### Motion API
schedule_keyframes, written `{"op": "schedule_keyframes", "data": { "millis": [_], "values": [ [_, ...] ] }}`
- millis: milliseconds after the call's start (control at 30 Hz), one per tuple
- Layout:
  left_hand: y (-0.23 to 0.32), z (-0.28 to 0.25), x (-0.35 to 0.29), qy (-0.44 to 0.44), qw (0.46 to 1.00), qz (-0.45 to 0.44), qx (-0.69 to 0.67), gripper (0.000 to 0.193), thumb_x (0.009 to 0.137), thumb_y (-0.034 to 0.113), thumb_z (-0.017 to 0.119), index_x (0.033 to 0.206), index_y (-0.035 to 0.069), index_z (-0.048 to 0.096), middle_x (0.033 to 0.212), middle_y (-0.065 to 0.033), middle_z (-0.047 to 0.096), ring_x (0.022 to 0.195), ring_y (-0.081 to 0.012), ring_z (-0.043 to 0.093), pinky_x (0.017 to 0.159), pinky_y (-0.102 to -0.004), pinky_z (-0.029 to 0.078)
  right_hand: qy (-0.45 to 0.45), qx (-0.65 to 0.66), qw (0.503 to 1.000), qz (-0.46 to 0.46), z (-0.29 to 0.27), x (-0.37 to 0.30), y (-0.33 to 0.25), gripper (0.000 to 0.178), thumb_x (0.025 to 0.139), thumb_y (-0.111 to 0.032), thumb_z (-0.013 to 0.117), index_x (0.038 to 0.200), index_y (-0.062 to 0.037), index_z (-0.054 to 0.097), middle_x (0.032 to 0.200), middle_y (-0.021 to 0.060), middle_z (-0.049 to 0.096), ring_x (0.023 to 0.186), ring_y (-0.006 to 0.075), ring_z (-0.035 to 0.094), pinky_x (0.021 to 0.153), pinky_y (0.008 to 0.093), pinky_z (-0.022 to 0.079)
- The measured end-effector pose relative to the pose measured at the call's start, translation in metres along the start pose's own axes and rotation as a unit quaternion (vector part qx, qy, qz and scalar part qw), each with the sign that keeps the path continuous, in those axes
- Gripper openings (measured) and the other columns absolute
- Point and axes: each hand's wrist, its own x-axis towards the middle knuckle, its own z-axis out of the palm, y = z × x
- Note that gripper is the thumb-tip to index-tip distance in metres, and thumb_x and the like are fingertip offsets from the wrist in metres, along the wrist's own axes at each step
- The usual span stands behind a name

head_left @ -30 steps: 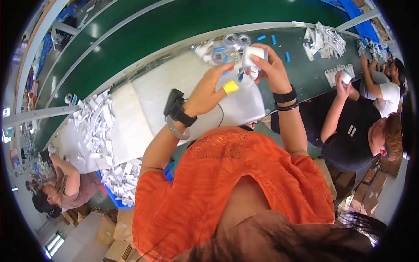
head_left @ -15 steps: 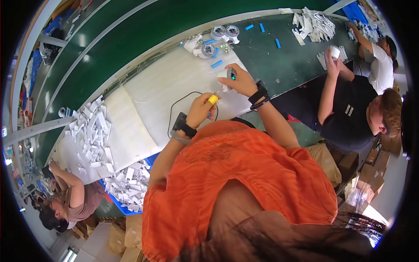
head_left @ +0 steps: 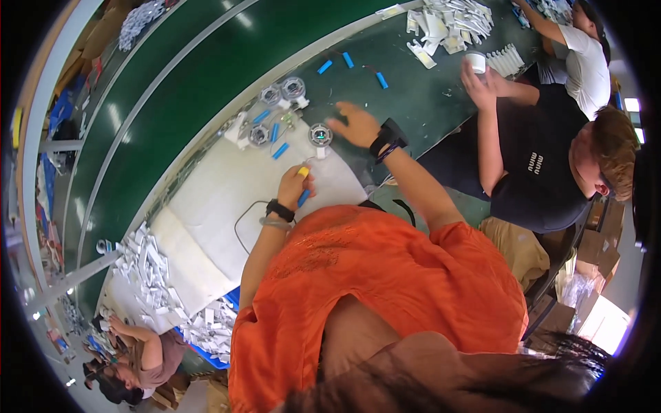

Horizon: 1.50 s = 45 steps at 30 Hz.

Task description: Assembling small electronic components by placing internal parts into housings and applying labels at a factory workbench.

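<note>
My left hand (head_left: 292,186) is closed over the pale mat (head_left: 213,175). A small yellow piece (head_left: 303,171) shows at its fingertips; I cannot tell its exact kind. Under the fingers is a blue cylindrical battery (head_left: 303,198). Just beyond, a round grey device (head_left: 320,135) with a lit green spot and a white tab lies on the mat. Beside that device, on its right, my right hand (head_left: 358,126) hovers with fingers stretched out and nothing in them. A thin wire seems to run between the device and my left hand.
More round grey units (head_left: 293,87) and blue batteries (head_left: 274,132) lie at the mat's far edge. Loose batteries (head_left: 382,80) rest on the green table (head_left: 406,103). White plastic parts are heaped at left (head_left: 148,268) and far right (head_left: 451,24). A black cable (head_left: 237,227) loops nearby. Co-workers sit on both sides.
My right hand has let go of the round device, which now lies on the mat, and opened beside it. My left hand still holds the yellow piece. The view has shifted.
</note>
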Motion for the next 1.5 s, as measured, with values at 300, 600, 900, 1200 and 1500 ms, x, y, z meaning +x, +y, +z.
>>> {"op": "schedule_keyframes", "data": {
  "millis": [300,600,900,1200,1500],
  "values": [
    [0.012,0.008,-0.001,0.012,0.999,0.002,0.031,0.023,0.096,0.017,0.049,0.109,-0.001,0.057,0.083,-0.0062,0.059,0.064,-0.0152,0.057,0.060,-0.0282,0.050,0.311,-0.295,0.881,0.200,-0.115,0.090,0.198,0.045,0.081,-0.035,0.065,0.120,-0.0125,0.056,0.127,0.0146,0.055,0.115,0.0365,0.052,0.092,0.0499,0.046],
    [0.012,0.007,0.003,0.014,0.998,0.026,-0.053,0.021,0.095,0.016,0.048,0.104,-0.002,0.058,0.083,-0.0096,0.062,0.063,-0.0173,0.059,0.059,-0.0303,0.051,0.101,-0.281,0.924,0.238,-0.135,0.089,0.265,0.058,0.069,-0.047,0.076,0.099,0.0014,0.063,0.101,0.0249,0.065,0.098,0.0386,0.064,0.084,0.0432,0.051],
    [-0.005,-0.001,-0.002,0.017,0.998,0.043,-0.046,0.029,0.092,0.012,0.049,0.117,-0.001,0.053,0.099,-0.0117,0.062,0.079,-0.0203,0.062,0.071,-0.0327,0.052,-0.017,-0.053,0.971,0.232,-0.016,-0.069,0.091,0.063,0.072,-0.028,0.082,0.118,0.0012,0.049,0.080,0.0145,0.067,0.068,0.0151,0.068,0.055,0.0281,0.053],
    [-0.005,0.008,-0.036,0.177,0.793,0.447,0.373,0.048,0.074,0.000,0.061,0.121,0.001,0.051,0.108,-0.0177,0.056,0.100,-0.0357,0.052,0.091,-0.0419,0.042,0.046,0.080,0.987,0.132,0.021,-0.126,0.030,0.033,0.080,-0.012,0.071,0.111,-0.0064,0.059,0.090,0.0114,0.066,0.073,0.0216,0.067,0.065,0.0346,0.054],
    [-0.042,0.030,-0.044,-0.071,0.943,0.235,0.227,0.027,0.091,0.001,0.049,0.117,0.001,0.055,0.100,-0.0095,0.061,0.088,-0.0145,0.059,0.077,-0.0275,0.049,-0.082,-0.251,0.963,-0.062,-0.004,-0.104,0.018,0.034,0.078,-0.021,0.072,0.110,-0.0164,0.063,0.109,0.0096,0.056,0.084,0.0311,0.064,0.071,0.0409,0.053]
  ]
}}
